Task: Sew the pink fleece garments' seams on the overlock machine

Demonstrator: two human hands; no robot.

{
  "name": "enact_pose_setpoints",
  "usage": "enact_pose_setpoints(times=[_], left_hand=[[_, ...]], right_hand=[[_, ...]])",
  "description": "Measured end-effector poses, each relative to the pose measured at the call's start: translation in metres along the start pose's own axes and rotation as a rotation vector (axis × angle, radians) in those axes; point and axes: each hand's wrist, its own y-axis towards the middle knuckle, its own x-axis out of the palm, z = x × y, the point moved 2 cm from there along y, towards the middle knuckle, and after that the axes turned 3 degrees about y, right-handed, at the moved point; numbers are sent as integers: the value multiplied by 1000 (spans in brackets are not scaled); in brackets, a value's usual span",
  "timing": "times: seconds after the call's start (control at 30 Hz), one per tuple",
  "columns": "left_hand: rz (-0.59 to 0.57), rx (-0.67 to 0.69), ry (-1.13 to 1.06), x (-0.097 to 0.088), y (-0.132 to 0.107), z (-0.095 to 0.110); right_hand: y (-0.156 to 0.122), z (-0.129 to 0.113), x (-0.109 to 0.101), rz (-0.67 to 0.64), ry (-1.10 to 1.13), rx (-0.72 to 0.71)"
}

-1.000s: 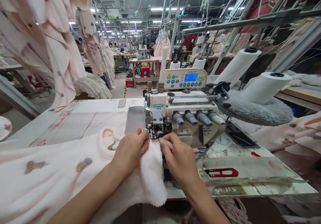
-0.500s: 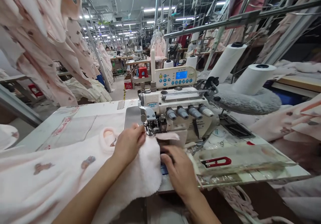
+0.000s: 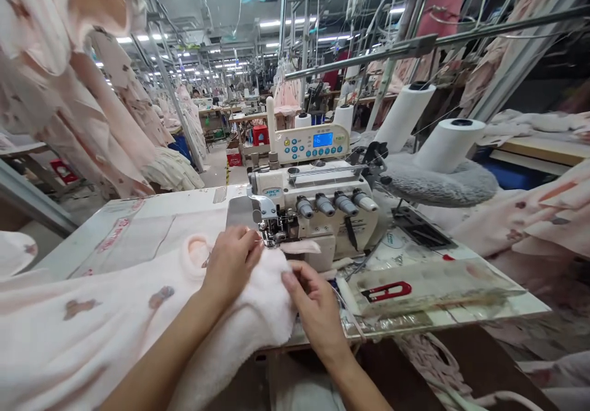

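Currently, one head view of a sewing station.
Left hand [image 3: 232,262]: lies palm down on the fleece garment [image 3: 115,319], fingers pressing the cloth flat just at 9 o'clock of the presser foot [image 3: 271,236]; nothing enclosed in it.
Right hand [image 3: 314,303]: at 5 o'clock of the presser foot, thumb and forefinger pinched on the garment's near edge.
Fleece garment: pale pink with small brown prints, spread over the table [image 3: 138,227] from 8 o'clock up to the machine; its white fluffy underside folds over the table's front edge between the hands.
Pink strip [image 3: 302,247]: narrow band lying out of the foot toward 3 o'clock, against the machine body.
Overlock machine [image 3: 318,208]: at 12 o'clock of the hands, four tension knobs on its face, control panel [image 3: 313,142] with blue display above.
Thread cones [image 3: 426,128]: two large white ones at 2 o'clock.
Plastic sheet [image 3: 428,288]: at 3 o'clock, red mark beneath it.
Hanging garments [image 3: 69,91]: at 10 o'clock.
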Motion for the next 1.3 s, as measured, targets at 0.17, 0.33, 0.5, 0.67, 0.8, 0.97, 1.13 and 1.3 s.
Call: enact_pose_setpoints(times=[0.17, 0.33, 0.5, 0.67, 0.8, 0.97, 1.13, 1.3], left_hand=[[10, 131, 64, -5, -27, 28], [-121, 91, 228, 0, -29, 42], [-161, 118, 256, 0, -24, 39], [-106, 160, 244, -1, -30, 37], [-110, 157, 254, 1, -28, 32], [-67, 196, 236, -1, -25, 27], [-3, 243, 145, -5, -49, 35], [105, 289, 102, 8, -80, 41]], right_hand=[[-7, 23, 0, -95, 258, 281], [-5, 23, -3, -118, 304, 291], [-3, 23, -2, -68, 336, 302], [-1, 27, -3, -14, 349, 319], [2, 25, -2, 10, 358, 324], [5, 18, 1, 48, 354, 310], [-8, 11, -4, -109, 317, 234], [-25, 7, -8, -129, 88, 179]])
